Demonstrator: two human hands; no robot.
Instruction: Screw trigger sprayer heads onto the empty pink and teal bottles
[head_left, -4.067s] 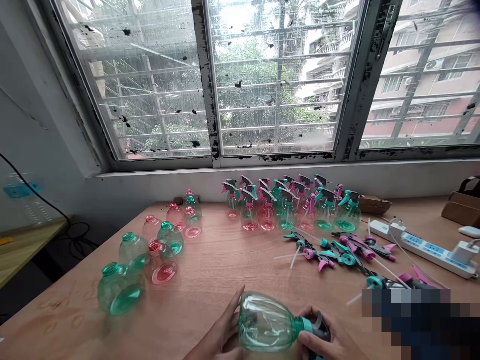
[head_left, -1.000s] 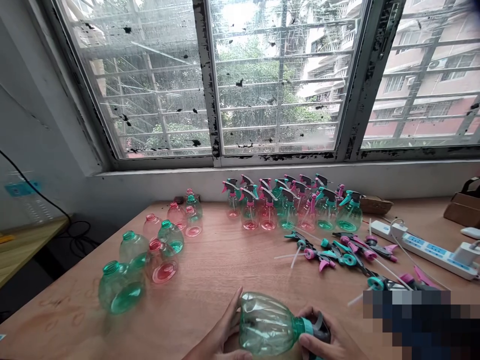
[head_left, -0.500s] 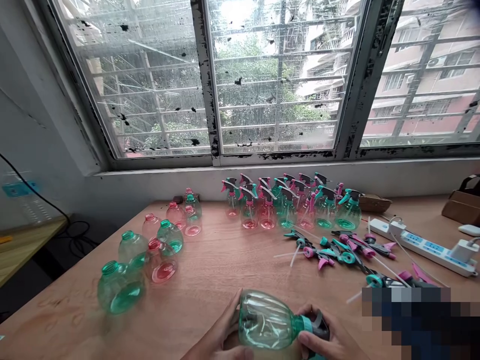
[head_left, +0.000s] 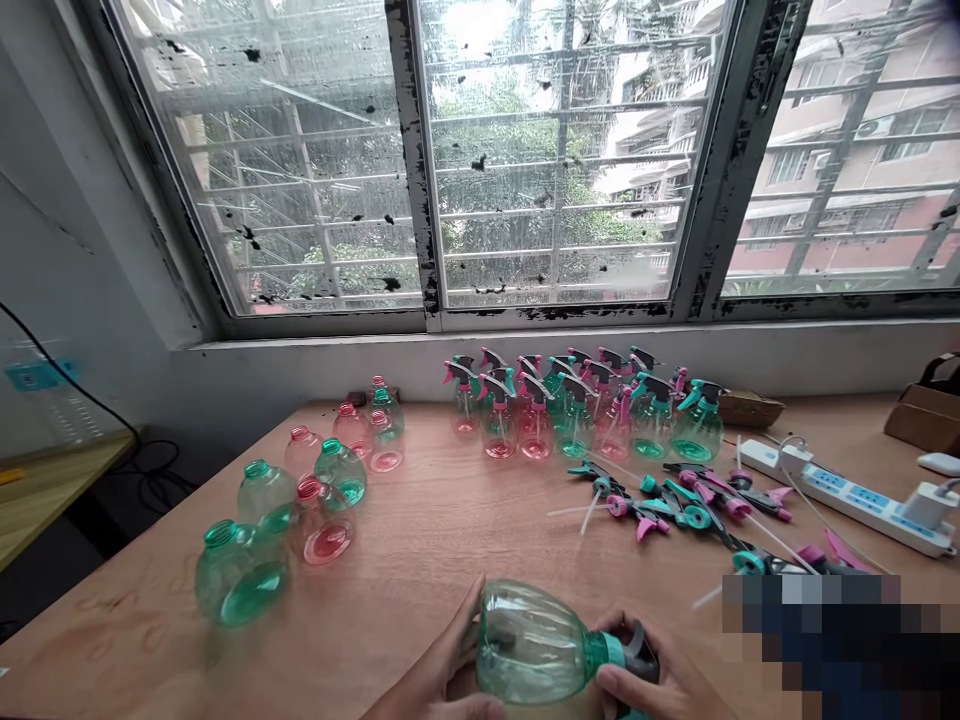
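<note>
A clear green spray bottle (head_left: pixel 529 645) lies on its side at the near edge of the wooden table (head_left: pixel 435 520). My left hand (head_left: pixel 439 675) is wrapped round the bottle's wide base. My right hand (head_left: pixel 660 680) grips the grey and teal trigger head (head_left: pixel 636 650) sitting on the bottle's neck. Both hands are partly cut off by the bottom of the picture.
Several open green and pink bottles (head_left: pixel 296 500) stand at the left. Several bottles with trigger heads (head_left: pixel 581 410) stand in rows near the window sill. Loose trigger heads with tubes (head_left: pixel 675 500) lie at the right, beside a white power strip (head_left: pixel 847 495). A blurred patch covers the lower right corner.
The bottle has turned slightly between my hands while both hands stay in the same place. Nothing else on the table has moved.
</note>
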